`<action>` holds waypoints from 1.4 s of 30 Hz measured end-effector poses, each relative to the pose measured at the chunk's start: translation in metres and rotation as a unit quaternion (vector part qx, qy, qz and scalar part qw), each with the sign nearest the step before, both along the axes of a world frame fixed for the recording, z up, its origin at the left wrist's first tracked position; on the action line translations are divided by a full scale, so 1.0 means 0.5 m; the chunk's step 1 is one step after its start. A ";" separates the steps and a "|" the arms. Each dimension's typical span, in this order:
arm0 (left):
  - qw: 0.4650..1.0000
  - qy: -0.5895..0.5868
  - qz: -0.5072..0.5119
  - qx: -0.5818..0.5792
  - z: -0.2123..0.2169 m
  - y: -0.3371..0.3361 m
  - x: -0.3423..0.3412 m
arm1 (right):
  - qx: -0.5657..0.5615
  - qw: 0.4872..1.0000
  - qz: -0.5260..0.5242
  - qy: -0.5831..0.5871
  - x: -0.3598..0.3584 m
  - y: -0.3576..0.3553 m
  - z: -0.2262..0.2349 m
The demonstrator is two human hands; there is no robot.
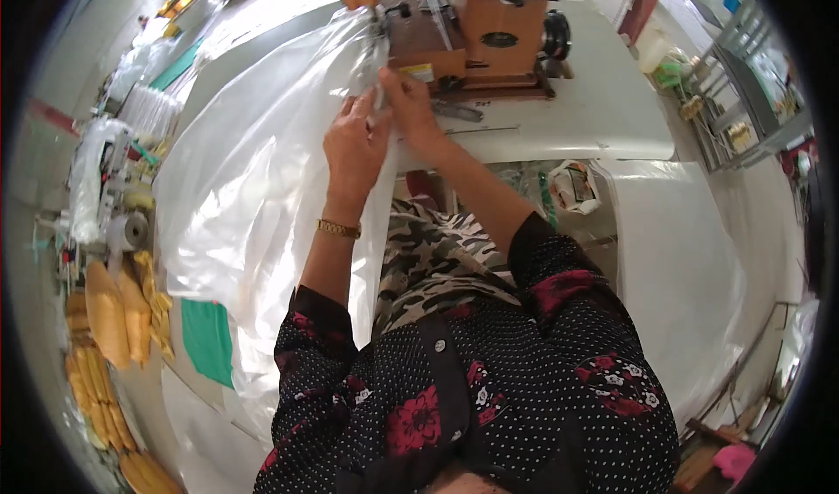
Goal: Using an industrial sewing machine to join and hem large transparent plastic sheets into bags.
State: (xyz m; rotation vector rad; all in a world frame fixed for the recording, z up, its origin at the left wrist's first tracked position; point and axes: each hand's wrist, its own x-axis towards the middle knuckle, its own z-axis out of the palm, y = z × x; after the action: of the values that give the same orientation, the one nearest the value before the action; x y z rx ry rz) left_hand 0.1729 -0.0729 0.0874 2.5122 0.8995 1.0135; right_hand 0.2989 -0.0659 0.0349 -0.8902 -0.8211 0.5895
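The slack sheet point(253, 144) could pucker, or its edge run crooked at the machine point(489, 13), should tension turn uneven; left hand point(354, 140) and right hand point(413, 114) both appear to pinch that edge (contact partly hidden). Count: one sheet, draped over the table point(603, 114) left of the machine; one machine; one table; two hands.

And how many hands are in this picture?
2: the left hand at the edge of the clear plastic sheet, and the right hand beside it, near the orange sewing machine. No others show.
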 end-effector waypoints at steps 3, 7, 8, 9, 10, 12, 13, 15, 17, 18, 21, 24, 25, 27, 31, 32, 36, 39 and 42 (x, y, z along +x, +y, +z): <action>0.999 -0.045 0.012 0.029 -0.021 -0.087 -0.076 | -0.013 1.000 -0.016 -0.008 -0.021 -0.046 0.013; 0.991 -0.029 0.055 -0.118 -0.091 -0.191 -0.212 | 0.040 0.993 -0.077 -0.077 -0.058 -0.111 -0.027; 0.990 -0.030 0.066 -0.123 -0.108 -0.214 -0.240 | 0.035 0.994 -0.066 -0.076 -0.076 -0.143 -0.038; 0.983 -0.032 0.065 -0.168 -0.122 -0.236 -0.265 | -0.006 0.996 -0.051 -0.078 -0.101 -0.189 -0.048; 0.974 -0.037 0.064 -0.214 -0.135 -0.255 -0.285 | -0.048 0.995 -0.035 -0.082 -0.127 -0.233 -0.058; 0.974 -0.055 0.063 -0.212 -0.144 -0.267 -0.314 | -0.079 0.992 -0.012 -0.099 -0.187 -0.287 -0.098; 0.975 -0.074 0.050 -0.204 -0.144 -0.267 -0.327 | -0.104 0.987 -0.001 -0.118 -0.211 -0.308 -0.100; 0.974 -0.090 0.016 -0.207 -0.160 -0.269 -0.346 | -0.109 0.976 0.020 -0.186 -0.230 -0.344 -0.089; 0.919 -0.147 -0.010 -0.365 -0.179 -0.282 -0.356 | -0.109 0.959 0.045 -0.258 -0.230 -0.362 -0.056; 0.926 -0.128 -0.007 -0.355 -0.179 -0.291 -0.353 | -0.082 0.925 0.069 -0.365 -0.222 -0.367 -0.041; 0.974 -0.065 0.054 -0.210 -0.165 -0.290 -0.329 | -0.040 0.850 0.088 -0.518 -0.217 -0.378 -0.043; 0.986 -0.058 0.042 -0.153 -0.170 -0.264 -0.308 | -0.086 0.840 0.091 -0.529 -0.206 -0.391 -0.090; 0.994 -0.061 0.021 -0.085 -0.176 -0.251 -0.300 | -0.095 0.845 0.087 -0.519 -0.202 -0.398 -0.084; 0.998 -0.047 0.018 -0.041 -0.178 -0.236 -0.283 | -0.102 0.849 0.086 -0.512 -0.194 -0.416 -0.070; 0.999 -0.034 0.032 0.007 -0.166 -0.229 -0.253 | -0.118 0.869 0.071 -0.476 -0.173 -0.447 -0.050; 0.999 -0.004 0.040 0.020 -0.161 -0.231 -0.249 | -0.141 0.869 0.076 -0.468 -0.168 -0.451 -0.050; 0.999 -0.042 0.005 -0.026 -0.141 -0.253 -0.247 | -0.107 0.891 0.074 -0.434 -0.171 -0.452 -0.065; 0.982 -0.106 -0.088 -0.128 -0.131 -0.268 -0.243 | -0.071 0.880 0.081 -0.462 -0.176 -0.454 -0.071; 0.954 -0.077 -0.103 -0.272 -0.104 -0.269 -0.228 | -0.048 0.844 0.060 -0.531 -0.196 -0.455 -0.074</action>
State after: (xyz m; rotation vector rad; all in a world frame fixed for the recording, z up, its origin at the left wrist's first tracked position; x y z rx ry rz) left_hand 0.0588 -0.2074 0.0353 1.9841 0.7283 0.7547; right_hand 0.2010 -0.2934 -0.0021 -1.2715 -1.8712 0.1921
